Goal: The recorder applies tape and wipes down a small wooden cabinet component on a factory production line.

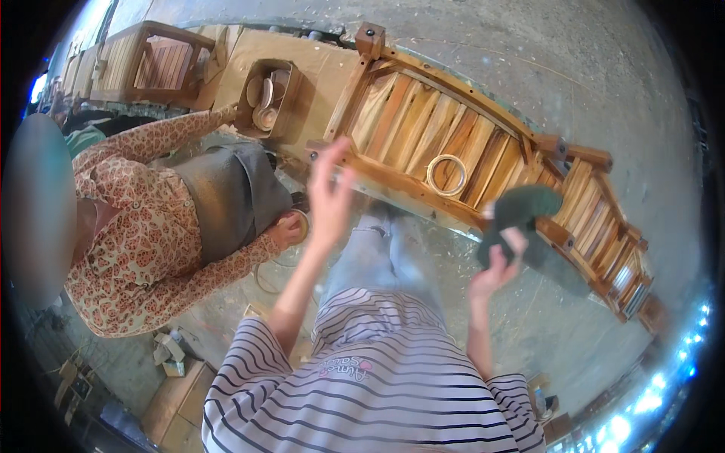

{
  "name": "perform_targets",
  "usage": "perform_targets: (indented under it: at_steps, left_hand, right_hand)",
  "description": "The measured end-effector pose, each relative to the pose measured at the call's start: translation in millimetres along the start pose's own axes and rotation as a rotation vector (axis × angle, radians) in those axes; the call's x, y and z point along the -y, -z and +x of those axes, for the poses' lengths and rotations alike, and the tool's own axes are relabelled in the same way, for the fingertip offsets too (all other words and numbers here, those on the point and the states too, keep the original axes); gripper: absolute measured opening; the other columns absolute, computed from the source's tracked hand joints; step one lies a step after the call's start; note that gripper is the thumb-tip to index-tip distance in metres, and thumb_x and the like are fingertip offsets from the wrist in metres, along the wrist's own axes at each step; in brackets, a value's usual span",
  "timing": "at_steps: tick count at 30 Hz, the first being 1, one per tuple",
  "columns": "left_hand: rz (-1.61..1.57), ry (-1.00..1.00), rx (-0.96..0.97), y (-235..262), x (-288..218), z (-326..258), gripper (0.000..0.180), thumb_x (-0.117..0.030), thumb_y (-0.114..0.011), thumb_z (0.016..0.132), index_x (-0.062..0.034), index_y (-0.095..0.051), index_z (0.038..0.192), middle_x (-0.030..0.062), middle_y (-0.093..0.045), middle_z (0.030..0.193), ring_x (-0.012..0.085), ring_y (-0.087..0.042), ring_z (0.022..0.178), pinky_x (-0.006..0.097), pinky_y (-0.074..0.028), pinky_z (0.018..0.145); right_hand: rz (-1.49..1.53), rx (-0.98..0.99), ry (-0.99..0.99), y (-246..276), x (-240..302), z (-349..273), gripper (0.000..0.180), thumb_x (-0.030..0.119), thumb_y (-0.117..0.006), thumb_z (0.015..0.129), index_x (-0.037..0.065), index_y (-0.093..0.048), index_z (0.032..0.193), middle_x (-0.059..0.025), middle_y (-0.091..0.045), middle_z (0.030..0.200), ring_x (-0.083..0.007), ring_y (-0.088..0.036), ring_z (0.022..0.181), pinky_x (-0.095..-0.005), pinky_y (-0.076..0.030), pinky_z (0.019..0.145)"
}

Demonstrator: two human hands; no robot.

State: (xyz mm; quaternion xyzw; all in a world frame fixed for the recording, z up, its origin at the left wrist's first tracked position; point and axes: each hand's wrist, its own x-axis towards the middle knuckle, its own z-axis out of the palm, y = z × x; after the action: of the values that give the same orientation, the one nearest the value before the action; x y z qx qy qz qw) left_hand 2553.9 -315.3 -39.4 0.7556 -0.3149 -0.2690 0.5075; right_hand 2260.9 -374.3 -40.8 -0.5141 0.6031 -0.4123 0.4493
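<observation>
My left hand (pixel 330 195) is raised beside the near corner of a slatted wooden frame (pixel 427 124), fingers apart and a little blurred, holding nothing I can see. My right hand (pixel 498 266) grips a dark green, rounded, floppy-looking piece (pixel 526 205). Motion smears it, so its kind is unclear. It overlaps the frame's near right part. On the slats lies a pale ring like a roll of tape (pixel 447 175), its open middle showing the wood.
To my left, a person in a patterned top and grey apron (pixel 219 192) reaches one hand to a cardboard box (pixel 268 98) with round pieces inside. Their other hand (pixel 288 229) holds a round item. More slatted wooden pieces stand at far left (pixel 162 64) and right (pixel 593 200).
</observation>
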Motion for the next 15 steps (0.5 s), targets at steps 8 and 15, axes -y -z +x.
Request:
perform_targets:
  at_steps: [8,15]
  left_hand:
    - [-0.165,0.416,-0.296,-8,-27,-72,0.033,-0.014,-0.065,0.09,0.0036,-0.058,0.118,0.0101,-0.062,0.111,0.0194,-0.059,0.103,0.034,-0.044,0.093]
    - [0.484,-0.075,-0.339,-3,6,12,0.029,-0.025,-0.072,0.079,0.001,-0.067,0.091,0.0126,-0.066,0.097,0.0292,-0.061,0.092,0.041,-0.046,0.086]
  right_hand:
    - [0.218,0.605,-0.071,-63,6,-16,0.033,0.019,-0.06,0.09,-0.002,-0.056,0.116,-0.0149,-0.062,0.114,-0.0259,-0.058,0.111,-0.0377,-0.044,0.098]
    - [-0.715,0.705,0.299,-77,-96,75,0.046,0.019,-0.067,0.087,0.003,-0.049,0.127,-0.0211,-0.061,0.109,-0.036,-0.064,0.096,-0.0428,-0.053,0.081]
